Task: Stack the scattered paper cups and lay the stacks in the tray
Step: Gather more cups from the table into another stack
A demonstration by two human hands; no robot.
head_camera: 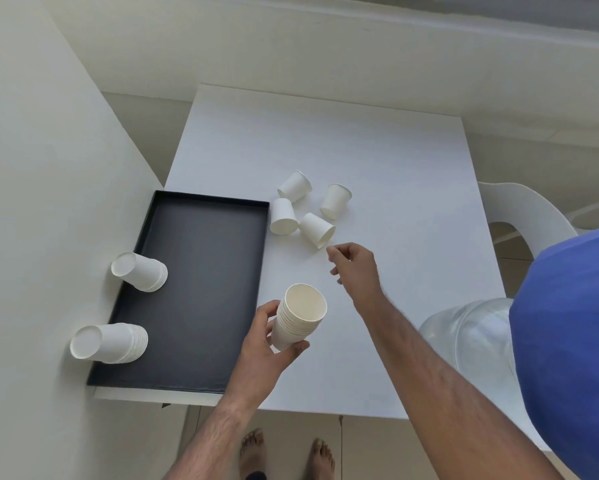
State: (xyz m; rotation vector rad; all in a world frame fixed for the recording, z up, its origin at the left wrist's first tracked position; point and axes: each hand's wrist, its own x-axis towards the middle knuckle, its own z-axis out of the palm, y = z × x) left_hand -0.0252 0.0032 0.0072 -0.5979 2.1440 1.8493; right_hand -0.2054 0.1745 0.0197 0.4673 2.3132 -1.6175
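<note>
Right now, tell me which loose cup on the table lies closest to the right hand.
The paper cup lying on its side with its mouth toward the right hand, nearest of the four; the other three lie farther back.

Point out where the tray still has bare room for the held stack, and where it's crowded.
The tray floor is bare from its right wall across to the two stacks lying along its left edge. Crowded: the table just right of the tray's far corner, where four loose cups cluster.
</note>
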